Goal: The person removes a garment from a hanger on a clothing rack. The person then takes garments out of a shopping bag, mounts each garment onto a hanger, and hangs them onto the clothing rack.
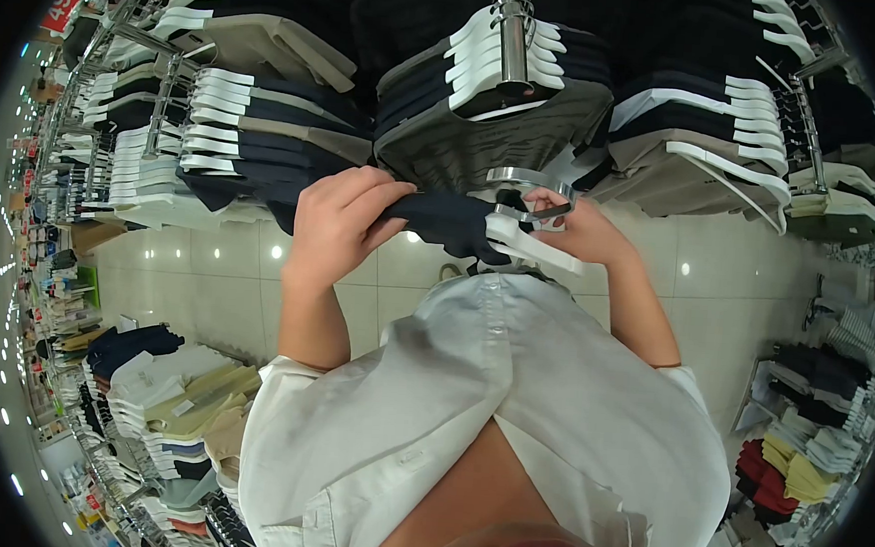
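Note:
My left hand (346, 220) is closed on a dark navy garment (439, 220), thumb below and fingers over the top. The garment stretches from my left hand toward a white hanger (529, 244) at its right end. At that end, my right hand (585, 229) has its fingers curled beside a curved metal band (534, 177). The band partly covers the fingertips, and what they pinch is hidden. Just beyond both hands hangs a dark grey patterned garment (485, 146) on a metal rail (513, 37).
Dark and taupe garments on white hangers (216, 120) line the rack to the left. More hang on the right, including a taupe garment (654, 176). Behind me are racks of folded or hung clothes (190, 389) and a red garment (766, 477). Pale tiles (226, 291) cover the floor.

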Demonstrator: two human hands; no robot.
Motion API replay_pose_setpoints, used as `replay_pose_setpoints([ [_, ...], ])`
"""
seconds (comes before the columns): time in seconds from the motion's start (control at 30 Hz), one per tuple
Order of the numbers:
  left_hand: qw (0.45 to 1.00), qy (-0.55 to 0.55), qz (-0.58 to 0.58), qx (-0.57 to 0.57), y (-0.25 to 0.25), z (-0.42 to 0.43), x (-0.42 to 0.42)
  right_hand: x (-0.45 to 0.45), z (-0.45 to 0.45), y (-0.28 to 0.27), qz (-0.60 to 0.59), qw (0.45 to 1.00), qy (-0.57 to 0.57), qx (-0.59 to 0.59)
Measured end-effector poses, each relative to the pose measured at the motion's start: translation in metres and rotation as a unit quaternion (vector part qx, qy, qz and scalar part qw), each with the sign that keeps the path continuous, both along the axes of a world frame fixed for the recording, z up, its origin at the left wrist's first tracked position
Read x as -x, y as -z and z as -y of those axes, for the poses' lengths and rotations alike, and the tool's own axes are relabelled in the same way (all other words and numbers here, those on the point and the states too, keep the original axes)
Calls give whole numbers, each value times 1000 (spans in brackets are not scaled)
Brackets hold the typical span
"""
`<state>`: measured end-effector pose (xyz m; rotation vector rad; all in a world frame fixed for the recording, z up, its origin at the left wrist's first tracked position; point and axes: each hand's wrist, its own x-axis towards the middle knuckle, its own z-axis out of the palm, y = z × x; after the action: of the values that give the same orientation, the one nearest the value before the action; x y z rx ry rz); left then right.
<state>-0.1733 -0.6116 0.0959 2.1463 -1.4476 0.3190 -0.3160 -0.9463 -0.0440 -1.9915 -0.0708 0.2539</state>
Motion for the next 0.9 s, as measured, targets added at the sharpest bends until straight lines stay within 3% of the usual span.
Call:
replay_pose_setpoints([
  [0.07,1000,11,-7,8,-1,-2,0,-3,-17,-3,16,999,45,22],
  [0.1,1000,16,-10,11,-2,-3,1,-7,-23,2,13,997,70,-27],
  [0.2,1000,15,-9,24,0,-7,2,-19,-22,24,-12,997,23,68],
  [0.3,999,23,-14,29,1,-11,4,-24,-22,37,-19,998,22,-59],
  [0.4,998,42,-32,16,-1,-10,8,-34,-34,-16,-44,999,3,26],
  [0.57,998,45,-40,26,-4,-11,12,-49,-35,22,161,979,-61,114],
  [0.7,998,-13,-44,41,7,-26,9,-38,-26,7,77,990,-4,116],
  [0.9,983,-115,-106,96,33,-50,4,-20,-5,-2,-22,998,54,9],
])
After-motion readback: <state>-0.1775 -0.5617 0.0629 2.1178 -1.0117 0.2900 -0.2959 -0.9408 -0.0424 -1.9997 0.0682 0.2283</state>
